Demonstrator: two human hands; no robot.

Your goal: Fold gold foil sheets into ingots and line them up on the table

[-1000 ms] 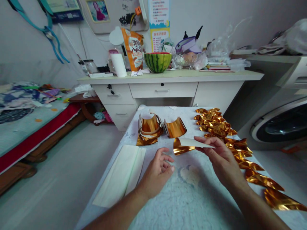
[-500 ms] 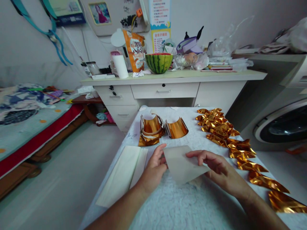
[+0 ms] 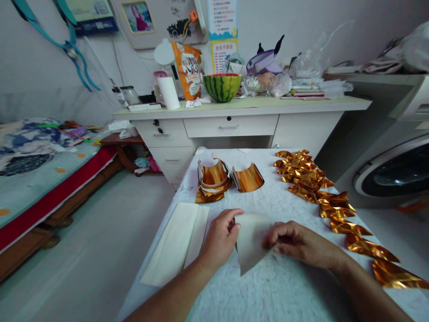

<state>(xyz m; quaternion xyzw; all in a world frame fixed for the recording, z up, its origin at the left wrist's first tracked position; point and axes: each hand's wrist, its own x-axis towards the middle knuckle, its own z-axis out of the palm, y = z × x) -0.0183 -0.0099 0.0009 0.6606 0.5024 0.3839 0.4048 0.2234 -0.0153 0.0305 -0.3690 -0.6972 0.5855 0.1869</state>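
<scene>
Between my two hands a pale grey sheet of paper (image 3: pixel 252 235) bends over the table, one corner pointing down toward me. My left hand (image 3: pixel 223 237) pinches its left edge between thumb and fingers. At the right edge my right hand (image 3: pixel 291 241) is closed on the paper, its fingertips slightly blurred. To the left of my left hand lie long off-white paper sheets (image 3: pixel 172 243). Beyond the hands sit a curled stack of gold foil sheets (image 3: pixel 212 179) and a smaller curved piece of gold foil (image 3: pixel 248 178).
Several twisted gold foil pieces (image 3: pixel 348 226) run down the right side of the cloth-covered table (image 3: pixel 234 295). Behind stands a white desk (image 3: pixel 231 112) bearing a cut watermelon (image 3: pixel 221 88). A washing machine (image 3: pixel 392 156) is at right, a bed (image 3: pixel 60 165) at left.
The grey paper has gone from nearly flat to curved, its lower corner hanging down. Both hands have moved slightly toward me, and my right fingers have curled in around the paper's edge.
</scene>
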